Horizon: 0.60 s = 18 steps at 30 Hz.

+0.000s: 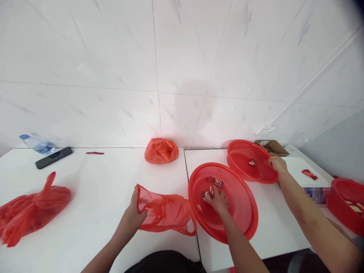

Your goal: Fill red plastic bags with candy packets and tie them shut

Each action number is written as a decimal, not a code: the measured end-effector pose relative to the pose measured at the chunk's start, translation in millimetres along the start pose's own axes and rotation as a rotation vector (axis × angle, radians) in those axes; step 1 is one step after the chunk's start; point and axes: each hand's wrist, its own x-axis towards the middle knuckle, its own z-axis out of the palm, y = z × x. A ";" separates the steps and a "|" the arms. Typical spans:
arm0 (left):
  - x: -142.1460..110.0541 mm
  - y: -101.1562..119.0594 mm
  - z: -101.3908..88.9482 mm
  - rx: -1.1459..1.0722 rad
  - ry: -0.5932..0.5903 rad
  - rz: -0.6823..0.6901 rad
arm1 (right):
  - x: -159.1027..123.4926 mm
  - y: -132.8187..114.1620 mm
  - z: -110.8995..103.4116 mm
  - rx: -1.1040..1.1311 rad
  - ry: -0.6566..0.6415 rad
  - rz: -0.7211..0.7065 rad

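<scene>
Left hand (133, 213) grips thin red plastic bag (173, 212) by edge, lower centre, apparently keeping it spread; right hand (219, 204) open over small wrapped packets (218, 183) in round red plastic basket (241, 206), lower right.

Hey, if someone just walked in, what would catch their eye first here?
Probably the big red perforated basket right of centre, with the right hand reaching among small wrapped packets. Next, the translucent red bag just left of it, held by the left hand, and the knotted red bag at far left.
</scene>
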 end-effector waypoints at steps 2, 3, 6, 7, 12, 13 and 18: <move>-1.3 4.2 -1.1 -0.043 0.010 0.000 | -3.9 0.0 19.7 -0.080 0.013 -0.081; -2.1 6.5 -1.9 -0.071 0.009 -0.001 | -5.8 -0.9 27.0 -0.098 0.006 -0.135; -4.7 12.1 -4.2 -0.145 -0.016 -0.029 | -9.1 -5.7 35.7 -0.066 -0.034 -0.222; -5.5 13.2 -4.8 -0.160 -0.021 -0.040 | -9.5 -8.4 34.9 -0.056 -0.041 -0.230; -5.9 12.2 -5.0 -0.155 -0.021 -0.078 | -22.1 -42.6 19.7 0.033 -0.052 -0.240; -5.1 11.3 -4.6 -0.151 -0.034 -0.088 | -29.8 -54.4 16.5 0.082 -0.053 -0.247; -0.7 9.3 0.2 -0.196 -0.069 -0.093 | -88.0 -114.4 13.5 0.302 -0.175 -0.436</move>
